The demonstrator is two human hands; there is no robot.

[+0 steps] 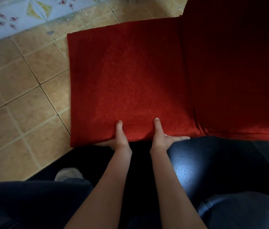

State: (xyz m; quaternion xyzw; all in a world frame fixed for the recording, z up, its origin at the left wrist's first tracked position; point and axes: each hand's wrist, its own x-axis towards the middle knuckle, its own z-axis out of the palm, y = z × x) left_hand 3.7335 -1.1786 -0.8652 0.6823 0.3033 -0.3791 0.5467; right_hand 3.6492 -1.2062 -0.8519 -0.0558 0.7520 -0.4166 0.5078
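Beyond and to the left of the fingers spreads a tan tiled floor [23, 90]. At its far edge is one pale strip with yellow and red motifs [19, 15], blurred and cut off by the top of the frame. To the right of the fingers lies a mass of dark red fabric [237, 71], so deep in shadow that its shape cannot be made out; it runs out of the frame at the top and right. The one red cushion [127, 80] lies flat, directly ahead of the fingers, and its right side meets that fabric. Whether the two are joined is hard to tell. Nearer than the fingers, two legs in dark blue trousers show: the right leg [196, 166] catches a patch of light, the left leg [23, 204] is nearly black, and both are cut off by the lower edge. Between them is a black area [138, 166] too dark to identify. One pale shoe [68, 174] sits to the near left of the fingers, half hidden behind the left leg. Two bare hands grasp the cushion's near edge. The left hand [121, 140] and the right hand [161, 138] each lay one thumb on top, the left thumb [119, 127] and the right thumb [157, 126], two in all. The left fingers [104, 143] are mostly hidden beneath the edge, and the right fingers [180, 138] stretch rightward along it
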